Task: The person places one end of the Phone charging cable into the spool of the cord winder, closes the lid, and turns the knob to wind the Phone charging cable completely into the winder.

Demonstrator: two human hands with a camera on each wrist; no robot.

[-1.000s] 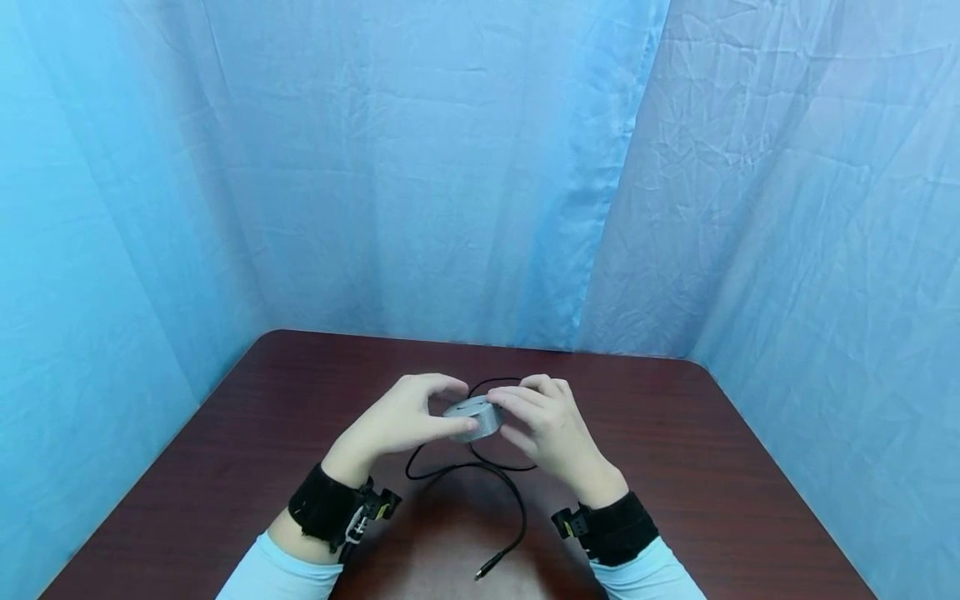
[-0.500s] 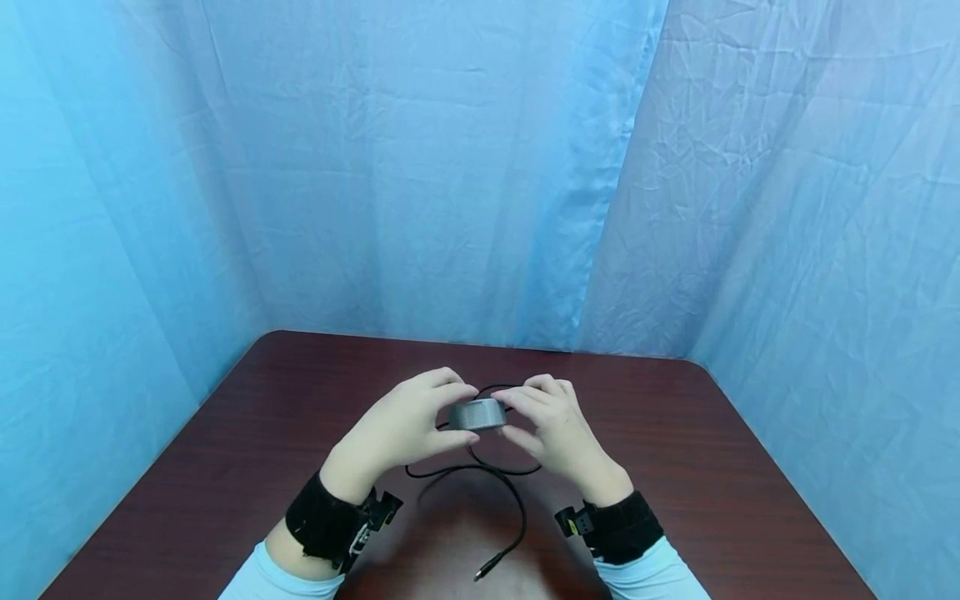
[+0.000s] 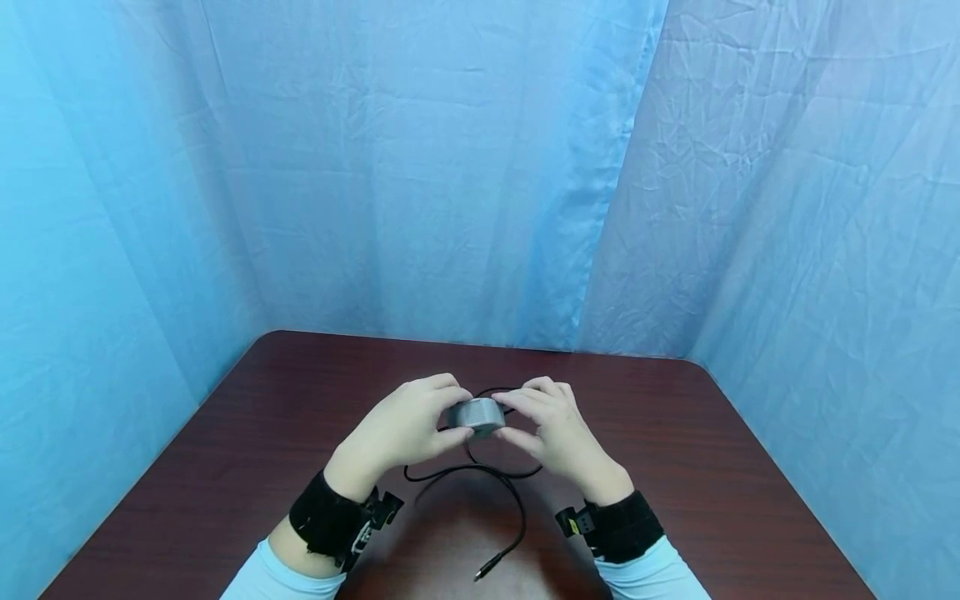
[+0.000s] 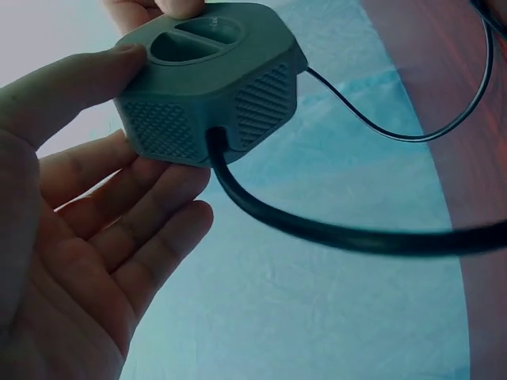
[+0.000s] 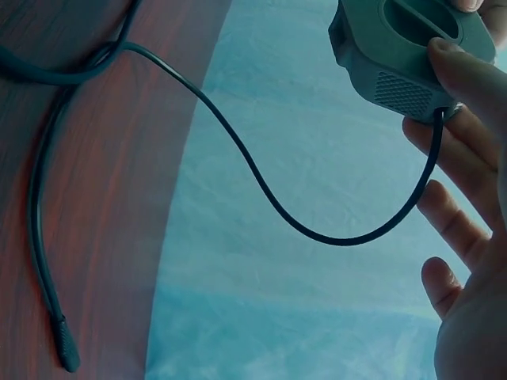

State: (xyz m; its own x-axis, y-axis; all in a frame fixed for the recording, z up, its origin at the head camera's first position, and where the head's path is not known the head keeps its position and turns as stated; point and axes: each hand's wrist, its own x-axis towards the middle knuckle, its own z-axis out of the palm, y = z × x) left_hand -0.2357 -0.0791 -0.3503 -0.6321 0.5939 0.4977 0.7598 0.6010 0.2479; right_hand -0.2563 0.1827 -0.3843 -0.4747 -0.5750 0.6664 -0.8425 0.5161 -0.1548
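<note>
A grey eight-sided cable winder (image 3: 480,415) with textured side panels is raised over the table between both hands. My left hand (image 3: 397,429) pinches its left side, thumb near, fingers beyond. From the right, my right hand (image 3: 555,433) pinches it likewise. In the left wrist view, the winder (image 4: 277,47) shows a round recess split by a bar, and a black cable (image 4: 317,231) leaves its side. The right wrist view shows my right thumb on the winder's recessed face (image 5: 372,36), with thinner cable (image 5: 341,241) hanging from it in a loop.
Loose cable loops lie on the dark red-brown table (image 3: 300,392) under the hands. One cable end, a plug (image 3: 489,568), points toward the near edge. Light blue curtains (image 3: 450,167) hang behind the table and along both sides. Each wrist wears a black strap (image 3: 330,515) with a camera.
The winder has tilted: its slotted face showed in the head view a second ago, and now mainly its side wall faces the camera. The left fingers have shifted on it; the cable moved slightly.
</note>
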